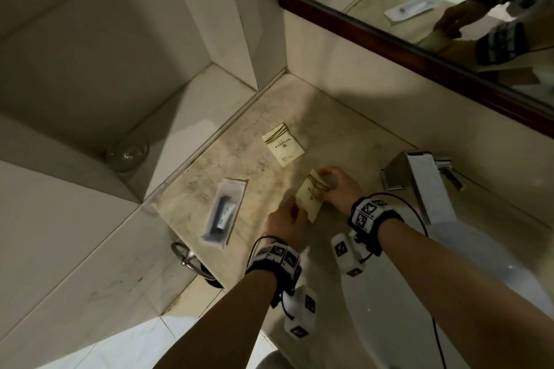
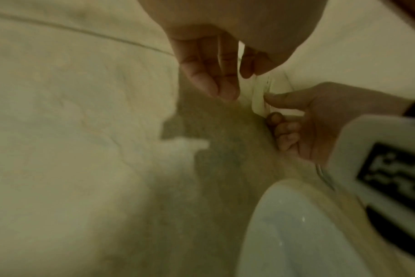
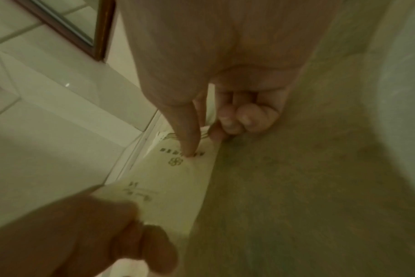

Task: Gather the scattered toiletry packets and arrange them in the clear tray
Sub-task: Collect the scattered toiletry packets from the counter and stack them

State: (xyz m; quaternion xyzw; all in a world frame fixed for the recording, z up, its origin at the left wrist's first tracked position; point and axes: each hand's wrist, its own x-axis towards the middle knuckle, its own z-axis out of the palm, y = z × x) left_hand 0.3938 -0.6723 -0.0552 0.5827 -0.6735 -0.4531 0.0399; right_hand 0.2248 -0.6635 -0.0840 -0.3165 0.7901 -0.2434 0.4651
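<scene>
Both hands hold one cream packet (image 1: 311, 196) with brown stripes just above the marble counter (image 1: 257, 189). My left hand (image 1: 295, 211) pinches its near end. My right hand (image 1: 325, 181) pinches the striped far end, thumb on the printed face (image 3: 175, 174) and fingers curled beneath. The left wrist view shows the packet (image 2: 260, 95) edge-on between the two hands. A second cream packet (image 1: 283, 144) lies flat farther back. A clear sachet (image 1: 223, 213) with a dark tube lies to the left. No clear tray can be made out for certain.
A shiny angular holder (image 1: 395, 174) with a white panel (image 1: 428, 186) stands by the wall at right. The white basin (image 1: 485, 266) is at near right. A glass bowl (image 1: 127, 154) sits on the left ledge, and a towel ring (image 1: 192, 260) hangs below the counter edge.
</scene>
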